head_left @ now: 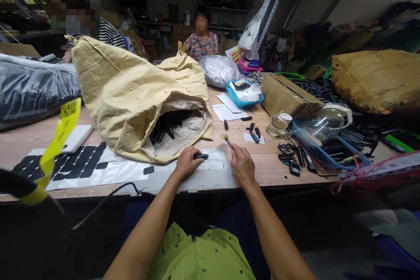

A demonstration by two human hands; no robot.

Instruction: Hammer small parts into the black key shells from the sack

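Note:
My left hand [188, 162] is closed on a small elongated black plastic piece [201, 156] above a clear plastic sheet [213, 168] at the table's front. In my right hand [243, 165] is a thin metal-shafted tool [229, 141] with a round yellow-green end pointing up and away from me. The hands are apart, with the tool not touching the black piece. Just beyond my left hand, a large cream sack [141, 92] lies with its mouth toward me, and many black pieces [167, 127] show inside it.
Black stickers [78, 162] on a white sheet lie left. Several loose black pieces [252, 132], a glass jar [279, 124], key fobs [292, 162] and a blue tray [328, 146] are right. A cardboard box [288, 96] stands behind. Two people sit across the table.

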